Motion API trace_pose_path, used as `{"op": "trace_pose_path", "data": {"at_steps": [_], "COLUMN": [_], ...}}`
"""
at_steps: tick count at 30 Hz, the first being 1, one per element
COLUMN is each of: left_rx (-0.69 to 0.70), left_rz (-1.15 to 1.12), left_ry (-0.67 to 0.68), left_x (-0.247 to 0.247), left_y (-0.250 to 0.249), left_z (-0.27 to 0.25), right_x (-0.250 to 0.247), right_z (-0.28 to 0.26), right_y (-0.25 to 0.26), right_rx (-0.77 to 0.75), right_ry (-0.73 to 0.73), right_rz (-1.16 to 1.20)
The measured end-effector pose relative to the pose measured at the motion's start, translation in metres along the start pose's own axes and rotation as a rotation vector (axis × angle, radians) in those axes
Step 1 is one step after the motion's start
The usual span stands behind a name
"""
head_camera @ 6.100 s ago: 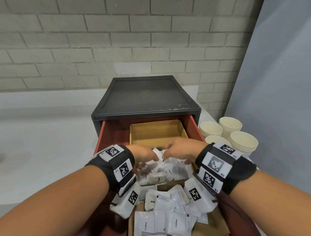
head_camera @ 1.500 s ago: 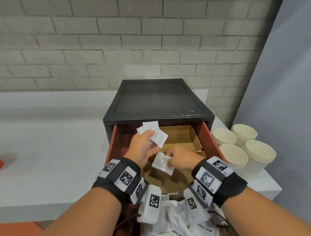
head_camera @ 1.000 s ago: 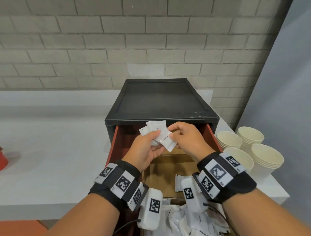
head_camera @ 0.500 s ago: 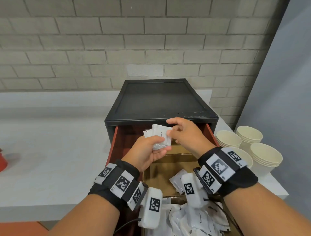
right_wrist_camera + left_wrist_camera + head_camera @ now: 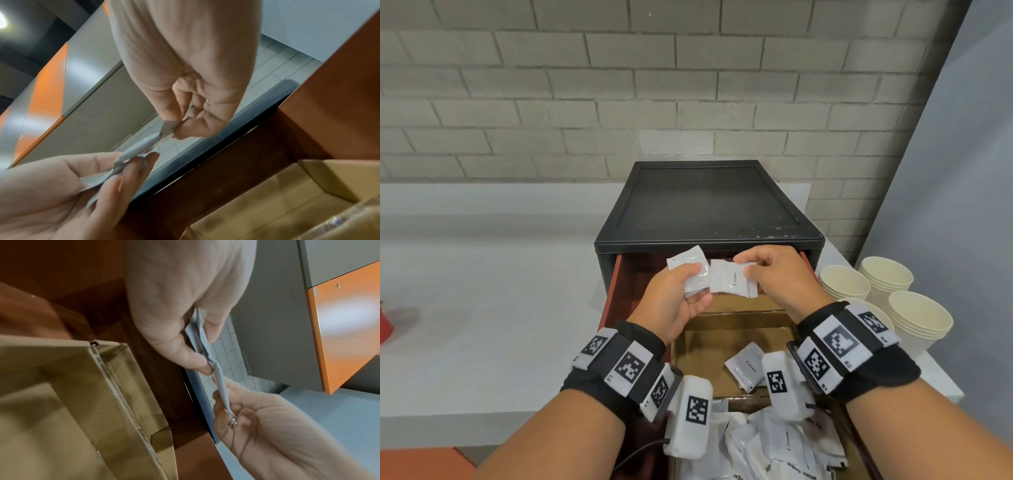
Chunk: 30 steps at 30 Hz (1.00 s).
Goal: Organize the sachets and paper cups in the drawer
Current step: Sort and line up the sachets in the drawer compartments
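Observation:
Both hands are raised over the open red drawer (image 5: pixel 616 287) of the black cabinet (image 5: pixel 705 205). My left hand (image 5: pixel 681 291) grips a small bunch of white sachets (image 5: pixel 690 270) between thumb and fingers. My right hand (image 5: pixel 774 277) pinches the right edge of a white sachet marked "Cream" (image 5: pixel 731 282), which lies against the left hand's bunch. In the wrist views that sachet (image 5: pixel 221 382) (image 5: pixel 141 146) spans from one hand to the other. One loose cream sachet (image 5: pixel 744 366) lies in the middle cardboard compartment (image 5: pixel 702 349). A heap of mixed sachets (image 5: pixel 767 445) fills the near compartment.
Stacks of cream paper cups (image 5: pixel 887 294) stand on the white counter (image 5: pixel 482 308) right of the drawer. The far cardboard compartment (image 5: pixel 739 303) is mostly hidden behind my hands. A red object (image 5: pixel 385 325) shows at the far left edge. A brick wall rises behind the cabinet.
Earlier both hands dug in the sachet heap. Since then they rose with sachets; the right hand brought one up to the left hand's bunch and now holds it out flat beside it.

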<state>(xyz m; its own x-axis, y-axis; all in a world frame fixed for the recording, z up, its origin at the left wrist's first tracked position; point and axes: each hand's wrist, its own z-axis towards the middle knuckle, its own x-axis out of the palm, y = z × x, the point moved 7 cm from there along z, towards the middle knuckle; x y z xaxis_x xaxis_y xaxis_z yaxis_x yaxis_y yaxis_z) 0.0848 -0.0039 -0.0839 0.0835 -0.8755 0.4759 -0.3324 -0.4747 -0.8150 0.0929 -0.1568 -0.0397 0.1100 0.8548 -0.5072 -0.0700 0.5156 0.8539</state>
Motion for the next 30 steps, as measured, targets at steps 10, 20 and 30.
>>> {"op": "trace_pose_path", "data": {"at_steps": [10, 20, 30], "left_rx": [-0.026, 0.003, 0.005], "left_rz": [0.022, 0.1, 0.126], "left_ry": [-0.002, 0.0, -0.102], "left_x": [-0.001, 0.002, -0.008], "left_y": [0.003, 0.003, 0.002], "left_z": [0.0, 0.001, 0.005], "right_x": [0.009, 0.021, 0.005], "right_z": [-0.002, -0.003, -0.008], "right_y": [-0.008, 0.006, -0.004], "right_rx": [0.086, 0.013, 0.134], "right_ry": [0.131, 0.072, 0.19], "right_rz": [-0.183, -0.022, -0.217]}}
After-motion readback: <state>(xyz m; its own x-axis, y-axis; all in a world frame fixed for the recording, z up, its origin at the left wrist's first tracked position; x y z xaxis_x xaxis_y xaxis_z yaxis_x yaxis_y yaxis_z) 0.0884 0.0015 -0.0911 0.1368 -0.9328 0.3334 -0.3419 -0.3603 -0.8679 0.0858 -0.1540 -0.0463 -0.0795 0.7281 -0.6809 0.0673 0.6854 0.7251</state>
